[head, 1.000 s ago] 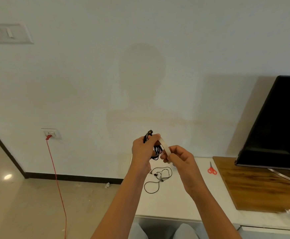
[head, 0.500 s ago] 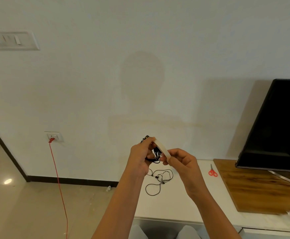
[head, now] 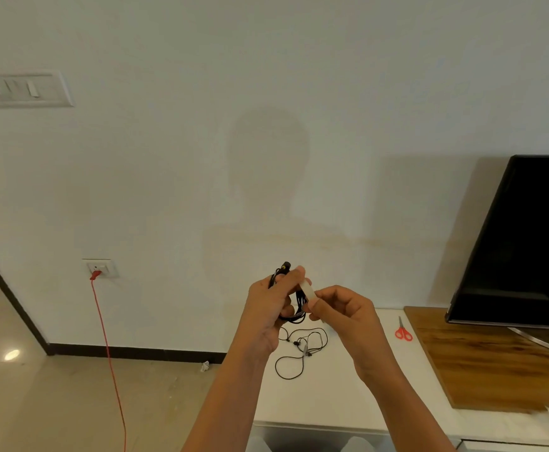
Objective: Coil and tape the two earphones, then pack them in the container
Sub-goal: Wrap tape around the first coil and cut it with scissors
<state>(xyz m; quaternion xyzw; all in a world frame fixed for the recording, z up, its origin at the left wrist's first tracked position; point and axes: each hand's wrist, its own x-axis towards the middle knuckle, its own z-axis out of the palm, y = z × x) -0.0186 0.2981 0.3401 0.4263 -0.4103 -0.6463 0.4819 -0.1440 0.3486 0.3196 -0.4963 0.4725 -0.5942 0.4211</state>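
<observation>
My left hand (head: 268, 306) grips a coiled black earphone (head: 300, 305) held up above the white table (head: 338, 396); its plug end sticks out past the fingertips. A strip of pale tape (head: 309, 291) runs between the two hands across the coil, and my right hand (head: 340, 309) pinches its lower end. A second black earphone (head: 302, 350) lies loose and uncoiled on the table under my hands. No container is in view.
Red scissors (head: 403, 331) lie on the table to the right, next to a wooden board (head: 482, 363) bearing a black TV (head: 527, 243). A red cable (head: 110, 360) hangs from a wall socket down to the floor at the left.
The tape strip has shortened as my right hand drew in toward the coil. Both hands stay raised; the camera tilted slightly up.
</observation>
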